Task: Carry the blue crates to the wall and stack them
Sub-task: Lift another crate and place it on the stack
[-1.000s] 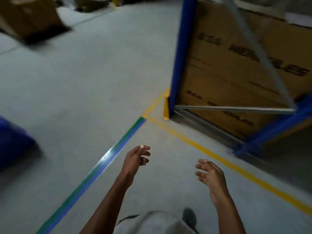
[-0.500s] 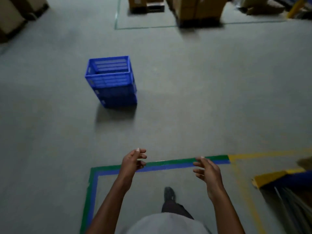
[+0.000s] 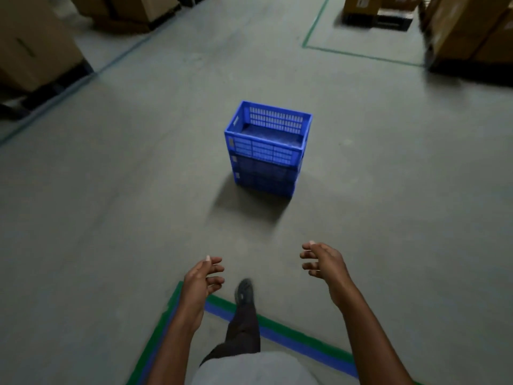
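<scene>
I stand on a grey concrete warehouse floor [image 3: 111, 190] marked with green and blue tape [image 3: 291, 337], cardboard boxes [image 3: 33, 48] cut off at the edges. Ahead, well apart from me, blue crates [image 3: 266, 151] sit stacked, long side facing me; the lower ones are shadowed. My left hand [image 3: 201, 279] and right hand [image 3: 324, 262] hang empty, fingers loosely spread.
</scene>
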